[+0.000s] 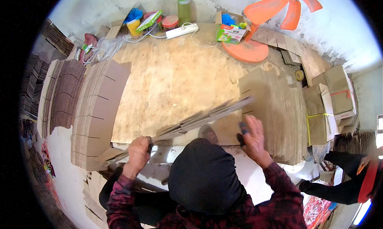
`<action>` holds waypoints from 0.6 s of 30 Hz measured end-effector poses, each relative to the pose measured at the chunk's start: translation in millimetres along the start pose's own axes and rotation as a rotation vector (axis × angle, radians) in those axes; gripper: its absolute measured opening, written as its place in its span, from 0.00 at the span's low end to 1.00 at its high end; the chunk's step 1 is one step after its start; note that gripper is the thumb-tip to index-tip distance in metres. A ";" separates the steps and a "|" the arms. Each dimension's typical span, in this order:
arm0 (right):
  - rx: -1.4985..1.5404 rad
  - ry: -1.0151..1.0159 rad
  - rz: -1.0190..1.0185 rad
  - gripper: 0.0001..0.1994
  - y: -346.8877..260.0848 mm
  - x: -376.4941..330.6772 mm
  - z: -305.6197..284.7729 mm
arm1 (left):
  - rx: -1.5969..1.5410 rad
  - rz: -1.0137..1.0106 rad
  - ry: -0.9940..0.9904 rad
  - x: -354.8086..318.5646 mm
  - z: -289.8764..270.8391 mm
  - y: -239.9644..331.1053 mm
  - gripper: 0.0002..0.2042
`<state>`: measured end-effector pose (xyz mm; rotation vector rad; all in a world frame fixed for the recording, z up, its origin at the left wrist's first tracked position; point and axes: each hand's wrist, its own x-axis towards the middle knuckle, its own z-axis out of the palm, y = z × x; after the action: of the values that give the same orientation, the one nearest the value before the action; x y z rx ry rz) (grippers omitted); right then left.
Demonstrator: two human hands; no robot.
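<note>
My left hand point(138, 152) grips the near end of a bundle of flat cardboard sheets point(203, 117), which slants up and to the right above the wooden table point(171, 77). The bundle is blurred with motion. Over at the near edge of a brown cardboard stack point(275, 109) on the table's right side sits my right hand point(253, 136). Its fingers curl around a small dark object with a blue tip point(242, 130). A dark hood point(203, 173) and red-patterned sleeves fill the lower middle.
More stacks of notched cardboard point(97, 109) lie on the left. At the back stand an orange fan point(275, 7), a white power strip point(181, 30), a green bottle point(184, 6) and small boxes. Tied cartons point(335, 97) sit at the right. Another person's dark sleeves point(343, 189) reach in at lower right.
</note>
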<state>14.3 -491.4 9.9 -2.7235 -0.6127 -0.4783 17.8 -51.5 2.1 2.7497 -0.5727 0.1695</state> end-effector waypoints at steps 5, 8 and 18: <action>-0.427 -0.298 0.488 0.38 16.8 -54.1 -19.8 | 0.073 -0.031 0.358 -1.2 -91.3 9.5 0.10; -0.394 -0.153 0.526 0.26 28.1 -49.4 -28.9 | 0.292 -0.163 0.395 -30.1 -158.4 15.1 0.12; -0.243 -0.421 0.747 0.29 154.1 -104.1 -15.9 | 0.594 -1.265 0.711 -368.3 -259.3 -21.3 0.28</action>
<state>-7.9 -666.9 -49.9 -3.0156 0.4241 0.2240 -322.3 190.1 173.3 2.6570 1.5360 1.0080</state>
